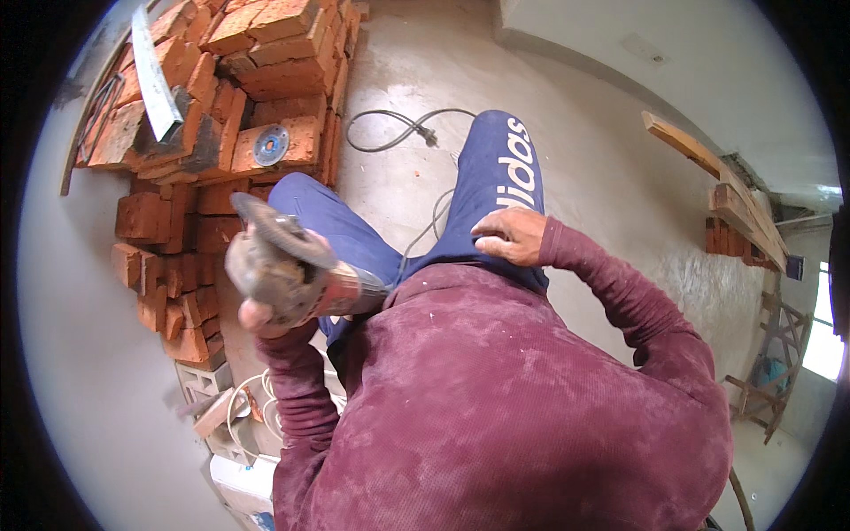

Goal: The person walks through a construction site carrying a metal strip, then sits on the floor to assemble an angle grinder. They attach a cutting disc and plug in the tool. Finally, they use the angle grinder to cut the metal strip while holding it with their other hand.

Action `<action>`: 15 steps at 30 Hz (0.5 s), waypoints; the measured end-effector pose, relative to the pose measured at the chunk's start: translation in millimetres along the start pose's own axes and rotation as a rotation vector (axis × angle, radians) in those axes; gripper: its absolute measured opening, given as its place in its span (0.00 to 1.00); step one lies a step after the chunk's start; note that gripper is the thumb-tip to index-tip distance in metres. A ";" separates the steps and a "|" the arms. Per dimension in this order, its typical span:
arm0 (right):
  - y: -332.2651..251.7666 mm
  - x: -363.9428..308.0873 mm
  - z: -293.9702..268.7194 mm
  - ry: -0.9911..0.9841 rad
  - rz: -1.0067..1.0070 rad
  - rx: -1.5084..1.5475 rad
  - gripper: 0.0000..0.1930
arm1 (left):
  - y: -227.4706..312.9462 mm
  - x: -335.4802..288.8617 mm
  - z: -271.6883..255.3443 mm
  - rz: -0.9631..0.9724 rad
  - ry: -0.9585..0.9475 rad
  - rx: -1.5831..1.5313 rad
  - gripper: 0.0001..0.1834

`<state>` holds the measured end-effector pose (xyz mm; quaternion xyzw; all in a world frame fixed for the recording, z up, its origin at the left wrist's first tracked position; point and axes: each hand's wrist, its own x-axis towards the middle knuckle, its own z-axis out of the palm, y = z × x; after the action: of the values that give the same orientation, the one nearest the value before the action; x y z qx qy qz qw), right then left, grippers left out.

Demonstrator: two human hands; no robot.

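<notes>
My left hand (257,316) is closed around a dusty angle grinder (292,274), raised above my left thigh beside the brick stack. The grinder's round guard or disc faces up and away; its body points back toward my waist and hides most of the fingers. Resting on my right thigh, my right hand (515,234) holds nothing, its thumb and fingers apart. A metal disc with a blue centre (271,145) leans on the bricks ahead of my left knee. On the floor between and beyond my knees runs a dark power cord with a plug (428,136).
Stacked red bricks (282,62) fill the left side against the wall, topped by a metal bar (155,80). Behind them lie concrete blocks (205,379) and a coiled white cable (266,394). Wooden planks (699,155) on bricks stand along the right.
</notes>
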<state>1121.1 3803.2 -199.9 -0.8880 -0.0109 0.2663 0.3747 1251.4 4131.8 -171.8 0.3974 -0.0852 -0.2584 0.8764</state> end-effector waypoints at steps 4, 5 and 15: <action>-22.0 9.0 19.0 0.154 -0.228 -0.024 0.20 | 44.6 8.4 -2.3 0.027 -0.069 0.097 0.45; -39.0 12.0 21.0 0.203 -0.213 0.047 0.19 | 53.9 8.8 -2.5 0.043 -0.081 0.122 0.44; -92.0 39.0 -44.5 0.230 -0.153 1.351 0.29 | 6.8 43.5 49.5 -0.065 -0.255 0.236 0.29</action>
<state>1192.5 3848.5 -130.6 -0.4792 0.1348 0.0914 0.8624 1273.6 4080.6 -136.0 0.4642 -0.2125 -0.3230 0.7969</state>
